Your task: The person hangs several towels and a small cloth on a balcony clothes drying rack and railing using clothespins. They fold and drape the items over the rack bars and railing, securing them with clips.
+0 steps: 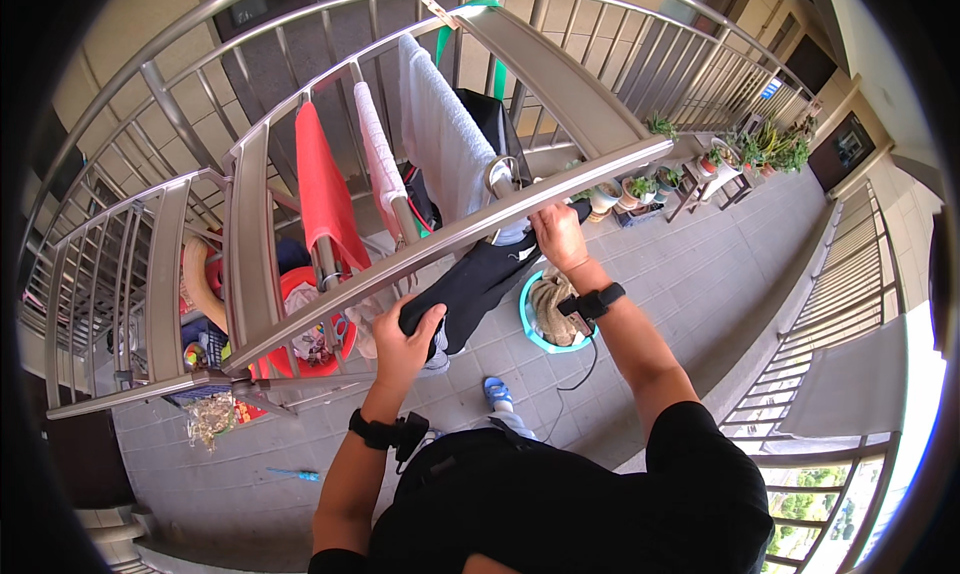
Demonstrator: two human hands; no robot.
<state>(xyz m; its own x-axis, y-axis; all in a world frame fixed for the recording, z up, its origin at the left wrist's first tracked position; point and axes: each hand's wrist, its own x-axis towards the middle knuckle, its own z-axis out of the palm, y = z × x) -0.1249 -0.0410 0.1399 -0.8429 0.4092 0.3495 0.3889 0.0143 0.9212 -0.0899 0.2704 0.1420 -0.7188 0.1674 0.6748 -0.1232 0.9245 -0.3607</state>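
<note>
A black garment [480, 293], possibly trousers, stretches between my two hands in front of the metal drying rack's near rail [450, 248]. My left hand [405, 343] grips its lower left end, thumb on top. Close beneath the rail, my right hand [559, 236] pinches the other end, where a small white tag shows. Over the rack's bars hang a white towel [442, 131], a pale pink towel [379, 154] and a red cloth [322, 176]. Part of a dark item [484, 116] shows behind the white towel.
A turquoise basin [526, 315] holding a brown cloth [553, 304] stands on the tiled floor. Below the rack sits a red basin [349, 345] with items inside. Potted plants [641, 188] line the far railing. A small blue object [307, 476] lies at lower left.
</note>
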